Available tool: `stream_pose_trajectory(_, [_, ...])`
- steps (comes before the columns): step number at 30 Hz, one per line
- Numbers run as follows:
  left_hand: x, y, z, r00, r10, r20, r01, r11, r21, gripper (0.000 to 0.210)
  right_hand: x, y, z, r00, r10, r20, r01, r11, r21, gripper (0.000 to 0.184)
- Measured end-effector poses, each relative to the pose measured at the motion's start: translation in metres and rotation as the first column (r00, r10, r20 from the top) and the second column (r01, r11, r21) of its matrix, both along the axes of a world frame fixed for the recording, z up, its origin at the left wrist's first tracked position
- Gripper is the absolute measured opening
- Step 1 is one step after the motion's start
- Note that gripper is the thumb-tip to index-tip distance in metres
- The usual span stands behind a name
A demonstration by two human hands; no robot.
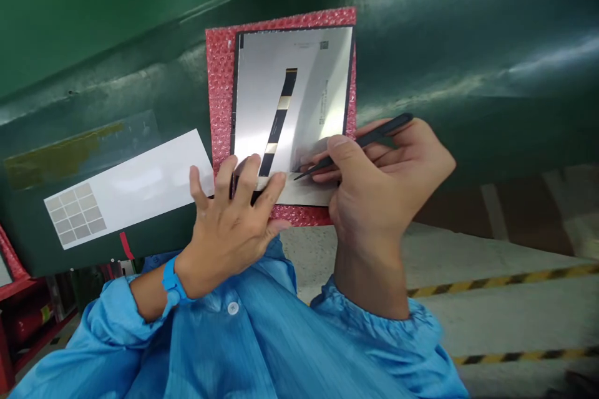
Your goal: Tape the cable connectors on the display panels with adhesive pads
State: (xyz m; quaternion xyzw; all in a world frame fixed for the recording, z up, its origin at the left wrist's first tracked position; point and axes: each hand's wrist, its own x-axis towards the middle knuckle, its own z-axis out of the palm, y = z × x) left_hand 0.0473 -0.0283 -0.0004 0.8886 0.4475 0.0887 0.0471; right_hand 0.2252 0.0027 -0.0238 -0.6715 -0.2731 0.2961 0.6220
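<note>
A flat display panel [262,56] lies silver back up on a sheet of pink bubble wrap [219,75]. Down its middle runs a dark flex cable [278,124] with pale bands. My left hand [231,218] rests with fingers spread on the panel's lower left edge, the fingertips near the cable's lower end. Black tweezers [374,134] are gripped in my right hand [374,181]. Their tip points down and left, at the panel's lower strip, just right of my left thumb and forefinger. Whether the tip touches the surface I cannot tell.
Left of the panel lies a white sheet [150,174] with several grey square stickers [77,215]. A clear strip with yellowish film [65,153] is behind it. The green work surface [444,93] has a near edge, with yellow-black floor tape [505,280] beyond it.
</note>
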Motion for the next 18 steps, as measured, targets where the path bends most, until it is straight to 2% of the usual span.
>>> stream_pose_trajectory(4, [-0.006,0.003,0.008,0.999,0.009,-0.05,-0.009,1.0,-0.005,0.062,0.0,0.0,-0.003,1.0,-0.011,-0.022,0.011,1.0,0.017,0.023])
stream_pose_trajectory(8, [-0.029,0.006,0.018,0.993,0.114,-0.022,-0.113,0.992,0.051,0.042,-0.001,0.001,-0.006,0.997,-0.03,-0.071,0.032,0.999,0.022,0.023])
stream_pose_trajectory(10, [-0.032,0.011,0.021,0.978,0.186,0.093,-0.185,0.983,-0.012,0.041,-0.001,0.004,-0.009,0.994,-0.042,-0.103,0.046,0.998,0.033,0.022])
stream_pose_trajectory(12, [-0.023,0.02,0.022,0.946,0.268,0.181,-0.244,0.959,-0.145,0.047,0.0,0.009,-0.013,0.984,-0.107,-0.143,0.112,0.993,0.026,0.023])
stream_pose_trajectory(15, [0.0,0.037,0.029,0.885,0.44,0.149,-0.368,0.861,-0.352,0.061,0.0,0.015,-0.013,0.955,-0.227,-0.192,0.232,0.973,0.004,0.028])
stream_pose_trajectory(18, [0.014,0.052,0.038,0.797,0.592,0.115,-0.433,0.695,-0.574,0.062,-0.004,0.01,-0.002,0.939,-0.242,-0.244,0.254,0.967,0.015,0.033])
